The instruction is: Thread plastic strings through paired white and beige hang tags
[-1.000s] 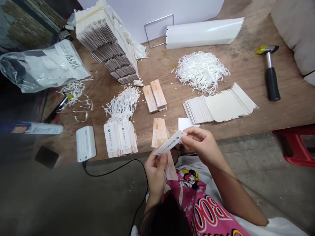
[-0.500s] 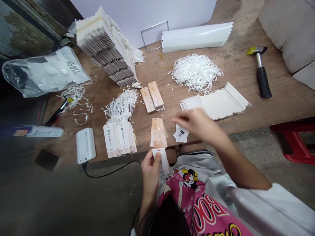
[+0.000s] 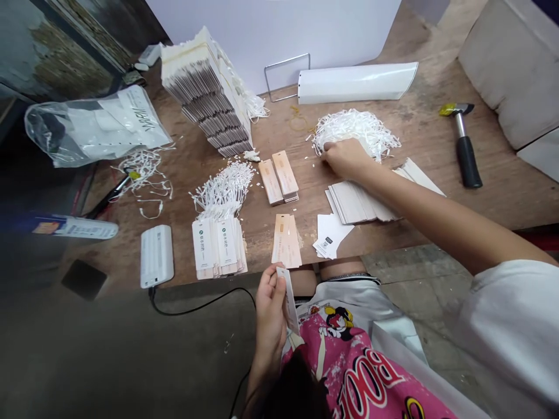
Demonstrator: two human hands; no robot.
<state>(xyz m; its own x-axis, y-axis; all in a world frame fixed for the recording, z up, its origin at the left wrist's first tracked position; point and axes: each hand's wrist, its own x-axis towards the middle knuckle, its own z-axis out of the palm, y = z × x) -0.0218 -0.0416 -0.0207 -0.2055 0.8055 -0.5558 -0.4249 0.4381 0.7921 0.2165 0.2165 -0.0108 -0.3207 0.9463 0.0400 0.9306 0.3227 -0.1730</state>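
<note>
My left hand (image 3: 271, 299) is closed around white hang tags (image 3: 289, 302), thumb on top, held tilted at the table's front edge. My right hand (image 3: 345, 158) reaches to the left edge of a heap of white tag strings (image 3: 356, 129). Its fingers are pressed together, and what they pinch, if anything, is hidden. Below that arm lies a fanned row of blank-backed tags (image 3: 356, 201), with several white printed cards (image 3: 329, 234) in front. A few peach tags (image 3: 286, 240) lie just beyond my left hand, and two more small peach stacks (image 3: 279, 177) sit farther back.
On the left stand a tall banded tag stack (image 3: 207, 93), strung tags (image 3: 218, 244), a white power bank (image 3: 156, 256) with a cable and a clear plastic bag (image 3: 100, 125). A black-handled hammer (image 3: 467, 151) lies at right. A white rolled sheet (image 3: 356, 82) is at the back.
My right hand has moved from above the white printed cards, away from me, to the string heap. My left hand has turned its tags more edge-on. The view has shifted slightly.
</note>
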